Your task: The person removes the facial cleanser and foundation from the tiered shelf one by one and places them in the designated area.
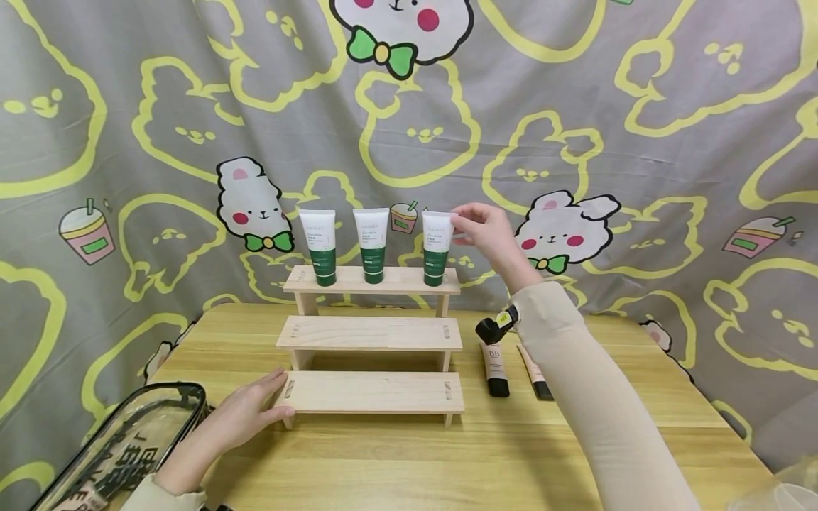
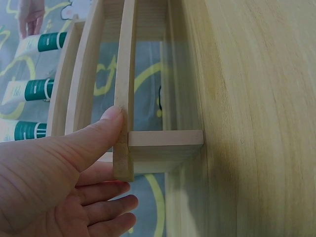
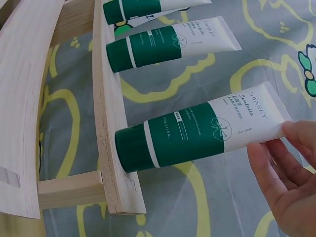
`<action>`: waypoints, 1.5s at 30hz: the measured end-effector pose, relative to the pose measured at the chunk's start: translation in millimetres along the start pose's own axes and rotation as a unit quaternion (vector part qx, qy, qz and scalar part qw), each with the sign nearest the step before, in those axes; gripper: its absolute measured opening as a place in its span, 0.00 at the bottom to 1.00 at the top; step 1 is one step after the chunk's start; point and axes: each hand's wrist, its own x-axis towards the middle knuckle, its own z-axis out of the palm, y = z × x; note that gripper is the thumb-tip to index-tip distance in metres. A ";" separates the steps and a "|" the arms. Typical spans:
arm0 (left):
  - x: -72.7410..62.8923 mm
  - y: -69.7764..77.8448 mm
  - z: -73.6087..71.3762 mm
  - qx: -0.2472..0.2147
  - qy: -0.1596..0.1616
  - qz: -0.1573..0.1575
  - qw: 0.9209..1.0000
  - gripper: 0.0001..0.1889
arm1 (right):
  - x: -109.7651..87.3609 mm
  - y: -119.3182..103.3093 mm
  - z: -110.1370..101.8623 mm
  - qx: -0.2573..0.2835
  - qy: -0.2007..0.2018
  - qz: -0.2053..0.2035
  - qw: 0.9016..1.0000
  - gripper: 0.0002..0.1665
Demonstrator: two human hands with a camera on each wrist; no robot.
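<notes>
A three-step wooden display stand (image 1: 371, 394) stands on the table. On its top step, three white-and-green squeeze tubes stand upright on their green caps: a left tube (image 1: 322, 248), a middle tube (image 1: 372, 247) and a right tube (image 1: 437, 248). My right hand (image 1: 488, 231) holds the upper corner of the right tube between thumb and finger, as the right wrist view shows near its crimped end (image 3: 276, 103). With thumb and index finger, my left hand (image 2: 74, 173) grips the left end of the lowest step; its other fingers hang below, loosely bent.
Two pink tubes with black caps, one nearer the stand (image 1: 495, 369) and one partly behind my right forearm (image 1: 537, 372), lie right of the stand. A clear black-edged pouch (image 1: 128, 440) is at the left. A patterned curtain (image 1: 409, 142) hangs behind the table (image 1: 383, 468).
</notes>
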 end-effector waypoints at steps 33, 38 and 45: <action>1.0 -1.6 0.9 -0.004 0.005 0.003 1.000 0.37 | -89.1 41.5 -72.1 0.016 0.012 -0.015 1.000 0.12; 0.5 -1.8 0.9 -0.004 0.005 0.003 1.000 0.37 | -106.1 63.2 -74.8 0.001 -0.012 0.013 1.000 0.18; -0.3 -0.9 1.0 0.000 0.004 0.001 1.000 0.38 | -128.6 91.5 -75.2 -0.029 -0.057 0.066 0.996 0.19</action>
